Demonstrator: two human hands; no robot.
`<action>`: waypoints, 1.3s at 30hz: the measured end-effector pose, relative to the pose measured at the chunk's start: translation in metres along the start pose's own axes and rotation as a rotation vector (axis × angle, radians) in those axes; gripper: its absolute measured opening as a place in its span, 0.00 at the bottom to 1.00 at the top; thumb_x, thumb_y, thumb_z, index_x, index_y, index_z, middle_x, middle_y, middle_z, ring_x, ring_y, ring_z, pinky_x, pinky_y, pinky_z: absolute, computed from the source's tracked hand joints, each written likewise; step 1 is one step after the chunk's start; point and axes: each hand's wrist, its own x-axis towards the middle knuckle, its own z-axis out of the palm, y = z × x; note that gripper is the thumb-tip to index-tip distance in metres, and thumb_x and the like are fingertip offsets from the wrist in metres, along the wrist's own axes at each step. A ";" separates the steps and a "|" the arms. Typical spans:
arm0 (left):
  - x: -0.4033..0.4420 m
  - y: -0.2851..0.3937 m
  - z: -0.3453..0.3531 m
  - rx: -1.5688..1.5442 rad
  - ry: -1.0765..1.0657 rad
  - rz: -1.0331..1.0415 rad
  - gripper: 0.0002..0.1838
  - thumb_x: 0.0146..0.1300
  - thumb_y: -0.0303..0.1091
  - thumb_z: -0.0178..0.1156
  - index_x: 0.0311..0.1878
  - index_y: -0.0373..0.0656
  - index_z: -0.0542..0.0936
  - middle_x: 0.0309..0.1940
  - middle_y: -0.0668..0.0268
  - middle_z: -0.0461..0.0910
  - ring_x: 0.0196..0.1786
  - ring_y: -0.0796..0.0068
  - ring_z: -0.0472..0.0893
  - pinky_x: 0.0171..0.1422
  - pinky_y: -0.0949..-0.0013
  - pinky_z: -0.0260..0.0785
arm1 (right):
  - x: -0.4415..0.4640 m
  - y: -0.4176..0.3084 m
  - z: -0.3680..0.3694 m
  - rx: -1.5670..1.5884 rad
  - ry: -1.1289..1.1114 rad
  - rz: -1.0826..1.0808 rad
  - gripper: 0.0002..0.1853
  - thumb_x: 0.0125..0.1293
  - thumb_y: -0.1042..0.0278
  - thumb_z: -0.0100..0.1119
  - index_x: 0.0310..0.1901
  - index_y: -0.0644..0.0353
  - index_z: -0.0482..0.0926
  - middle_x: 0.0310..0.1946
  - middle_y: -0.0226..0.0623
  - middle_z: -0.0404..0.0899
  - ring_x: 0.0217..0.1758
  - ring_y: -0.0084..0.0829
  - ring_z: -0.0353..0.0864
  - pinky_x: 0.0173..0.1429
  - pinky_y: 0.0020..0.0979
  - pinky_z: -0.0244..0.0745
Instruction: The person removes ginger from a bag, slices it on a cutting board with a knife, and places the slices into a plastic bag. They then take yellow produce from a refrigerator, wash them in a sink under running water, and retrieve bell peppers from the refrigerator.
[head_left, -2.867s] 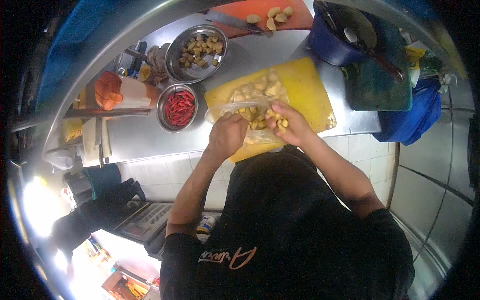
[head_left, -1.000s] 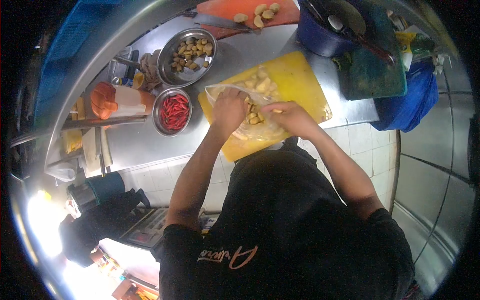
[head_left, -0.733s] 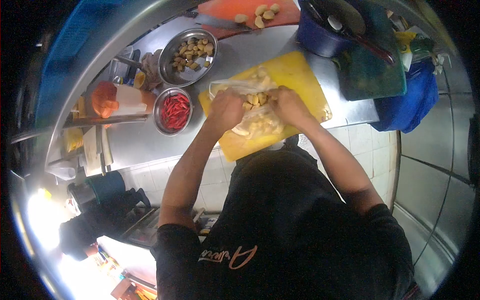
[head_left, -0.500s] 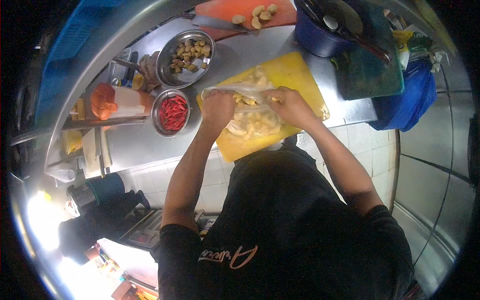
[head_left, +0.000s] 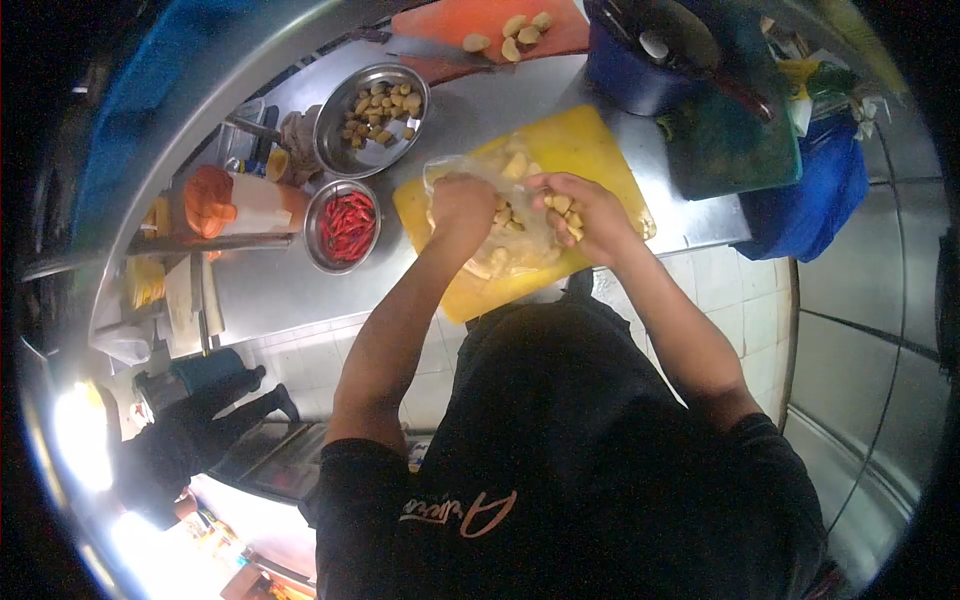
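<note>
Gripping pieces (head_left: 563, 212) in my curled right hand (head_left: 592, 218), likely against spilling, bag (head_left: 530, 242) just beside it on the board (head_left: 605, 155), left hand (head_left: 465, 208) at the bag, its grip hidden.

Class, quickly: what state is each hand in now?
Left hand: at the plastic bag; fingers hidden, grip cannot be told.
Right hand: holding several pale yellow pieces in curled fingers.

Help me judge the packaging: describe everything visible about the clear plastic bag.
The clear plastic bag looks thin, crumpled and translucent, with yellowish pieces showing through it. It lies slackly on the yellow cutting board. Its mouth is open, a loose edge showing beyond the left hand, whose fingertips are hidden. Whether the right hand touches it is unclear.
</note>
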 end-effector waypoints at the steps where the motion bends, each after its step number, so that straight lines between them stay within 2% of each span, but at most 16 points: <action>1: 0.002 -0.003 -0.001 -0.022 -0.019 -0.014 0.11 0.56 0.33 0.54 0.36 0.44 0.84 0.41 0.56 0.81 0.48 0.61 0.79 0.50 0.58 0.69 | 0.000 0.005 -0.009 0.137 -0.020 -0.006 0.20 0.72 0.56 0.42 0.54 0.62 0.72 0.40 0.40 0.78 0.27 0.24 0.74 0.24 0.25 0.68; 4: 0.000 -0.011 -0.012 -0.158 -0.147 -0.070 0.12 0.55 0.33 0.54 0.39 0.41 0.83 0.42 0.53 0.81 0.49 0.59 0.80 0.50 0.58 0.71 | -0.012 0.015 -0.018 0.443 -0.005 -0.035 0.22 0.73 0.52 0.37 0.55 0.62 0.70 0.45 0.44 0.78 0.33 0.32 0.80 0.30 0.30 0.77; 6: -0.015 -0.015 -0.026 -0.339 0.037 -0.032 0.12 0.55 0.36 0.56 0.38 0.40 0.82 0.36 0.52 0.80 0.44 0.55 0.80 0.49 0.54 0.70 | -0.021 0.020 -0.011 0.510 0.113 -0.058 0.23 0.73 0.51 0.34 0.55 0.61 0.70 0.45 0.44 0.78 0.35 0.34 0.81 0.32 0.32 0.79; 7: -0.024 -0.012 -0.033 -0.434 0.120 -0.013 0.13 0.55 0.38 0.56 0.37 0.39 0.82 0.34 0.52 0.80 0.41 0.53 0.80 0.48 0.52 0.70 | -0.025 0.024 -0.013 0.566 0.069 -0.067 0.24 0.73 0.51 0.34 0.55 0.61 0.70 0.45 0.44 0.78 0.39 0.38 0.81 0.37 0.37 0.81; 10: -0.042 0.015 -0.062 -0.660 0.255 0.184 0.16 0.58 0.40 0.56 0.40 0.37 0.80 0.36 0.50 0.79 0.42 0.50 0.79 0.48 0.51 0.69 | -0.025 0.032 -0.009 0.580 0.082 -0.026 0.24 0.73 0.51 0.33 0.55 0.62 0.70 0.46 0.44 0.78 0.40 0.39 0.81 0.40 0.39 0.80; 13: -0.045 0.046 -0.068 -0.592 0.234 0.272 0.16 0.58 0.41 0.57 0.40 0.37 0.80 0.37 0.50 0.79 0.42 0.50 0.78 0.48 0.52 0.69 | -0.024 0.037 0.000 0.673 0.124 -0.054 0.23 0.74 0.51 0.33 0.54 0.62 0.70 0.45 0.43 0.77 0.42 0.40 0.80 0.43 0.40 0.80; 19: -0.085 0.052 -0.109 -0.606 0.062 0.113 0.13 0.56 0.37 0.59 0.37 0.37 0.78 0.37 0.54 0.78 0.45 0.55 0.78 0.50 0.57 0.69 | -0.026 0.033 0.002 0.633 0.250 -0.091 0.22 0.74 0.52 0.36 0.49 0.62 0.74 0.41 0.40 0.77 0.47 0.39 0.78 0.45 0.38 0.79; 22: -0.088 0.058 -0.096 -0.553 0.380 0.286 0.14 0.55 0.37 0.59 0.40 0.38 0.77 0.41 0.55 0.77 0.49 0.56 0.75 0.52 0.58 0.67 | -0.021 0.038 0.006 0.744 0.229 -0.050 0.22 0.73 0.51 0.38 0.48 0.62 0.74 0.42 0.38 0.77 0.48 0.40 0.78 0.45 0.38 0.79; 23: -0.085 0.064 -0.095 -0.544 0.276 0.267 0.17 0.54 0.38 0.60 0.44 0.38 0.77 0.46 0.57 0.75 0.52 0.57 0.72 0.55 0.58 0.66 | -0.022 0.037 0.008 0.743 0.218 -0.020 0.22 0.73 0.51 0.39 0.48 0.61 0.74 0.42 0.37 0.77 0.48 0.40 0.78 0.45 0.38 0.80; 26: -0.077 0.071 -0.091 -0.594 0.346 0.322 0.22 0.52 0.40 0.63 0.48 0.38 0.76 0.48 0.58 0.73 0.54 0.58 0.71 0.57 0.58 0.64 | -0.028 0.032 0.010 0.732 0.191 0.042 0.21 0.71 0.50 0.41 0.47 0.60 0.74 0.40 0.35 0.78 0.45 0.39 0.79 0.43 0.38 0.80; 27: -0.079 0.068 -0.096 -0.719 0.287 0.356 0.29 0.50 0.43 0.66 0.53 0.38 0.75 0.54 0.55 0.69 0.58 0.56 0.68 0.59 0.57 0.63 | -0.028 0.035 0.005 0.729 0.190 0.049 0.21 0.71 0.49 0.42 0.47 0.59 0.75 0.40 0.35 0.78 0.43 0.38 0.79 0.41 0.38 0.80; 28: -0.082 0.062 -0.095 -0.703 0.379 0.338 0.29 0.50 0.43 0.66 0.55 0.40 0.74 0.55 0.54 0.68 0.59 0.55 0.67 0.61 0.57 0.62 | -0.029 0.039 -0.001 0.730 0.190 0.057 0.20 0.71 0.49 0.43 0.47 0.58 0.75 0.39 0.34 0.79 0.41 0.37 0.80 0.39 0.37 0.81; 30: -0.086 0.042 -0.090 -0.661 0.563 0.296 0.31 0.51 0.43 0.66 0.58 0.45 0.73 0.58 0.51 0.66 0.62 0.53 0.65 0.63 0.56 0.61 | -0.032 0.046 -0.013 0.715 0.005 -0.008 0.19 0.70 0.49 0.44 0.45 0.57 0.76 0.38 0.35 0.79 0.37 0.34 0.79 0.34 0.35 0.80; 32: -0.085 0.029 -0.078 -0.555 0.573 0.205 0.30 0.52 0.43 0.66 0.61 0.50 0.72 0.61 0.48 0.62 0.63 0.49 0.64 0.64 0.54 0.60 | -0.038 0.048 -0.022 0.688 -0.060 -0.031 0.19 0.69 0.49 0.45 0.43 0.55 0.76 0.37 0.35 0.80 0.33 0.32 0.79 0.29 0.32 0.78; 36: -0.064 0.023 -0.011 -0.613 0.310 0.067 0.25 0.56 0.38 0.62 0.59 0.53 0.75 0.59 0.48 0.67 0.58 0.48 0.71 0.61 0.54 0.65 | -0.045 0.042 -0.029 0.599 0.060 0.007 0.18 0.69 0.48 0.46 0.41 0.54 0.76 0.36 0.36 0.80 0.30 0.28 0.78 0.20 0.26 0.71; 39: -0.047 0.002 -0.003 -0.815 0.327 0.059 0.20 0.56 0.31 0.59 0.54 0.47 0.77 0.51 0.51 0.75 0.50 0.51 0.77 0.55 0.58 0.70 | -0.050 0.039 -0.036 0.548 0.155 -0.010 0.17 0.69 0.49 0.46 0.42 0.54 0.75 0.37 0.37 0.80 0.30 0.29 0.79 0.21 0.26 0.73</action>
